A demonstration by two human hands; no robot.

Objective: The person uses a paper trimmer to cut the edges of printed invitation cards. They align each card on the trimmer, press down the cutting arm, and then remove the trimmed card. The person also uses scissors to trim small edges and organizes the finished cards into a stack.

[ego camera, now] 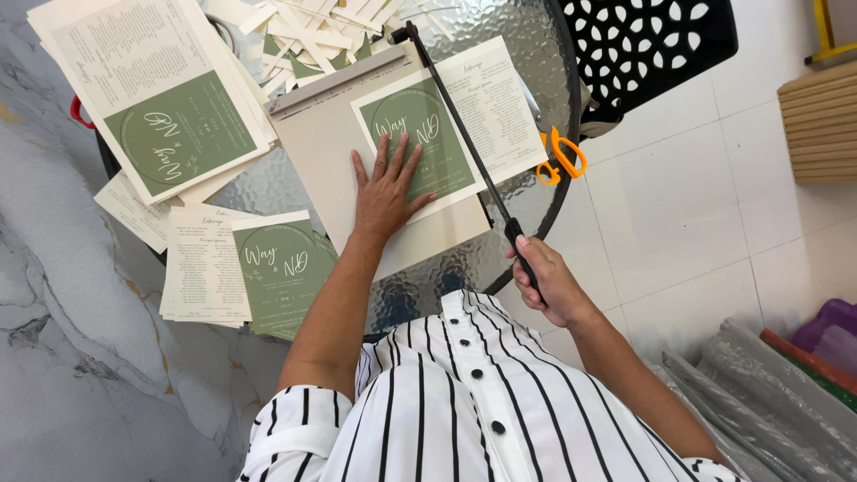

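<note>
A beige paper cutter board (330,152) lies on a round glass table (527,36). On it rests a printed sheet (486,103) with a green square panel and white text. My left hand (386,189) presses flat on the green part of that sheet, fingers spread. My right hand (546,278) grips the black handle of the cutter's long blade arm (455,120), which is raised at an angle over the sheet, hinged at the board's far corner.
A stack of uncut printed sheets (156,89) sits at the far left, trimmed cards (241,268) at the near left, paper strips (303,31) behind the board. Orange-handled scissors (561,153) lie at the table's right edge. A black perforated chair (643,45) stands beyond; wrapped rolls (768,393) lie on the floor.
</note>
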